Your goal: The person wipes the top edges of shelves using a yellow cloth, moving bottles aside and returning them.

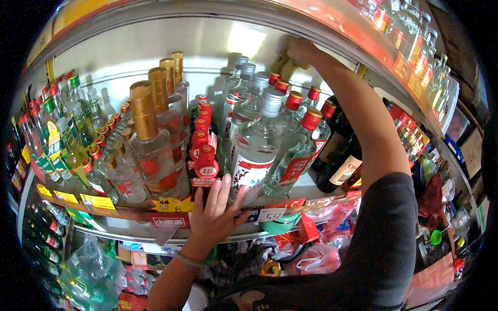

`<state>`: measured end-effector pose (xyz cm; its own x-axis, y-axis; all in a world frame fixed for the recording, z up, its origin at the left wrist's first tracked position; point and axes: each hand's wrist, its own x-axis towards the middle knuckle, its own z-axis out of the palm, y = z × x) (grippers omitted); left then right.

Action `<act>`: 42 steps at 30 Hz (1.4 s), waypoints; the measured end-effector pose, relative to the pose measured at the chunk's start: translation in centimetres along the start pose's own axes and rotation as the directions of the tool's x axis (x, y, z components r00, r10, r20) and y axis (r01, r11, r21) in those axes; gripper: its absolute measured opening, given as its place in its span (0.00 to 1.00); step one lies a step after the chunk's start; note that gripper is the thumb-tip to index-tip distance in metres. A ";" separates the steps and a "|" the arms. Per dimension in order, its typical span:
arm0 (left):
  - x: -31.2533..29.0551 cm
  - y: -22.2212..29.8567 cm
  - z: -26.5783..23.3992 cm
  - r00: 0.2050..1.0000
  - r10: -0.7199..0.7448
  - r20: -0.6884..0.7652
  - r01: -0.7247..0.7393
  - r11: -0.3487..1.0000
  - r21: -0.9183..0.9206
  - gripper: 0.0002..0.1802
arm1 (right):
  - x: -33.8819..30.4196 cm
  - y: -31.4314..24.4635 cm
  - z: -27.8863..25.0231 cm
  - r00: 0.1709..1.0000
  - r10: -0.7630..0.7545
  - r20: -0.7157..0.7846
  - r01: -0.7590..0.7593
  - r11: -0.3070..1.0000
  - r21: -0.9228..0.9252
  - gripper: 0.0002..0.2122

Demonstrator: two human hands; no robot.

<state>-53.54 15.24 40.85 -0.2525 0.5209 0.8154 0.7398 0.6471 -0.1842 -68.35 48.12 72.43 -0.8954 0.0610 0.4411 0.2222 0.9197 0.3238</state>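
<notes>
My left hand (217,205) rests at the shelf's front edge, fingers spread, its fingertips against or close to a large clear glass bottle (254,155) with a silver cap and a white and red label. Just left of those fingers are small red-capped bottles (203,155) in a row. My right hand (302,53) reaches over the bottles to the pale back wall of the shelf, high up. Its fingers are dim and partly hidden, so whether it holds anything cannot be made out. Below that arm stand clear bottles with red caps (298,150).
Tall gold-capped bottles (142,111) and crowded small bottles (106,171) fill the shelf's left. Dark bottles (340,168) lean beneath my right forearm. An upper shelf (332,15) overhangs. Price tags (272,214) line the front edge, with bagged goods (316,259) below.
</notes>
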 end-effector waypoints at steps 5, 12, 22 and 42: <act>-0.3 0.0 0.4 0.999 -0.001 -0.050 0.002 1.000 0.006 0.34 | 0.8 -6.0 -2.7 0.981 -0.020 -0.193 0.082 0.946 0.314 0.15; -0.3 -0.3 0.5 0.998 -0.027 -0.053 0.026 1.000 -0.006 0.32 | 4.6 -12.6 -1.7 0.887 -0.403 -0.224 0.443 0.880 0.171 0.23; -0.3 0.1 0.5 0.996 -0.002 -0.084 -0.006 0.996 -0.091 0.31 | 5.0 -17.2 -2.7 0.881 -0.460 0.109 0.473 0.846 -0.246 0.32; -0.6 -0.1 0.4 0.998 -0.034 -0.059 0.030 0.998 -0.060 0.31 | 0.2 -7.8 -2.5 0.783 -0.595 -0.183 0.594 0.802 -0.064 0.21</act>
<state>-53.77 15.10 40.18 -0.2401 0.4647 0.8523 0.7678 0.6281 -0.1262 -69.27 39.94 72.05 -0.7627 -0.5701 0.3055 -0.3290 0.7486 0.5756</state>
